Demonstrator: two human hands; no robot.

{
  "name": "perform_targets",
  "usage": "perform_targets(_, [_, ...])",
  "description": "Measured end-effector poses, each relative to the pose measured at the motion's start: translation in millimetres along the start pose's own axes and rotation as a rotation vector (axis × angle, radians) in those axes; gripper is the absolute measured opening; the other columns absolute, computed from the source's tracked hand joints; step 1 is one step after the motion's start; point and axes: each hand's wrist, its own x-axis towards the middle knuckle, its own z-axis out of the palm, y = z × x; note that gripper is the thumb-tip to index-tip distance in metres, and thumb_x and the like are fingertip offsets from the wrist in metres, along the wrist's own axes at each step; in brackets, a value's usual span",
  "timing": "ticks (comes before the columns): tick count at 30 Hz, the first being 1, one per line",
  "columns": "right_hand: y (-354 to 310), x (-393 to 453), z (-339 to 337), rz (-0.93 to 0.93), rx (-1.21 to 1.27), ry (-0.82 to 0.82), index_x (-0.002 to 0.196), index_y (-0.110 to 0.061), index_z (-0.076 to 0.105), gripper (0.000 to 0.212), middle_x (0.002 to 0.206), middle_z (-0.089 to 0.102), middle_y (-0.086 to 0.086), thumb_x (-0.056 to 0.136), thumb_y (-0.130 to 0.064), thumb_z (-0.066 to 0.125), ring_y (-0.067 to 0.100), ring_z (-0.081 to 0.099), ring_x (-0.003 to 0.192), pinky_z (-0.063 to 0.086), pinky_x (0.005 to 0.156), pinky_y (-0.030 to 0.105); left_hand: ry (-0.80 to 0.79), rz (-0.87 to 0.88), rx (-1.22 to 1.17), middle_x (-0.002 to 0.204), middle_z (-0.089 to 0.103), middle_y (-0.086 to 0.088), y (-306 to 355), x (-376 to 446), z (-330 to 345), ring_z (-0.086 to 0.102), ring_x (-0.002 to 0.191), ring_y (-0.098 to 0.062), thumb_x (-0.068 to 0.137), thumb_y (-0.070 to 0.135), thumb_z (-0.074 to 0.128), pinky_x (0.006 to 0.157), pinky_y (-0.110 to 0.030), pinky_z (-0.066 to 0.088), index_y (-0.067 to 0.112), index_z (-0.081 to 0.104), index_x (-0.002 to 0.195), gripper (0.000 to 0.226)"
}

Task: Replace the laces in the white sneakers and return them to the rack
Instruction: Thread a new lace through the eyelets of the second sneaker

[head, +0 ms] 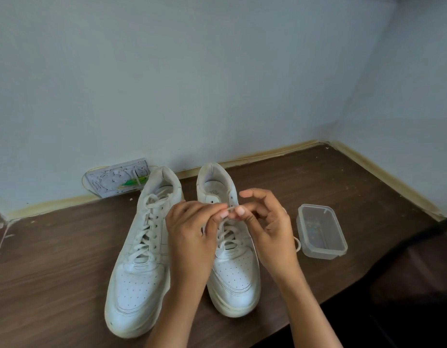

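Two hands meeting above the right sneaker [232, 257], near its top eyelets. Left hand [189, 229] curled, thumb and forefinger pinching a white lace [230, 209]. Right hand [267, 222] pinching the same lace from the other side, remaining fingers loosely fanned upward. Grip of both: closed on the lace, fingertips nearly touching. Directly beneath the grip, the right sneaker, partly laced, toe toward the viewer, standing on the brown counter [54, 259]. Just left of the grip, the left sneaker [139, 252], laced, parallel to its partner. Right of the grip, a clear plastic box [321, 232], lidless, with a loop of lace lying between it and the right sneaker. Beyond the grip, against the pale wall, a white socket plate [117, 178].
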Motion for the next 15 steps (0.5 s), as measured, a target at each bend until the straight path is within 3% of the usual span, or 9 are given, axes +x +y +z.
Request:
perform_targets(4, [4.4, -3.3, 4.6, -0.008, -0.227, 0.135, 0.108, -0.019, 0.063, 0.018, 0.090, 0.070, -0.008, 0.092, -0.012, 0.067, 0.012, 0.067, 0.092, 0.052, 0.079, 0.020, 0.035, -0.105, 0.015, 0.090, 0.067, 0.015, -4.9, -6.1, 6.6, 0.053, 0.090, -0.008, 0.087, 0.030, 0.063, 0.083, -0.029, 0.045, 0.019, 0.076, 0.102, 0.023])
perform_targets(7, [9.5, -7.8, 12.7, -0.036, -0.424, 0.153, 0.100, -0.021, 0.065, 0.012, 0.091, 0.066, -0.014, 0.092, -0.014, 0.067, 0.010, 0.064, 0.092, 0.051, 0.080, 0.026, 0.041, -0.067, 0.071, 0.091, 0.070, 0.009, -5.8, -12.2, 12.3, 0.055, 0.091, -0.013, 0.090, 0.025, 0.063, 0.084, -0.025, 0.044, 0.016, 0.075, 0.101, 0.018])
perform_targets(11, [15.1, -12.9, 25.2, -0.077, -0.638, 0.175, 0.106, -0.021, 0.062, 0.016, 0.099, 0.063, -0.011, 0.091, -0.023, 0.067, 0.008, 0.058, 0.095, 0.049, 0.085, 0.030, 0.026, -0.076, 0.107, 0.094, 0.064, 0.007, -1.5, -16.0, 17.1, 0.056, 0.090, -0.014, 0.093, 0.025, 0.060, 0.082, -0.034, 0.050, 0.018, 0.072, 0.099, 0.015])
perform_targets(15, [12.4, -14.2, 29.8, 0.043, -0.610, 0.189, 0.114, -0.025, 0.058, 0.026, 0.100, 0.065, -0.015, 0.090, -0.030, 0.067, 0.010, 0.054, 0.104, 0.037, 0.084, 0.008, -0.010, -0.127, 0.039, 0.099, 0.059, 0.007, -5.2, -15.4, 19.9, 0.058, 0.087, -0.015, 0.094, 0.028, 0.057, 0.076, -0.041, 0.054, 0.018, 0.071, 0.098, 0.019])
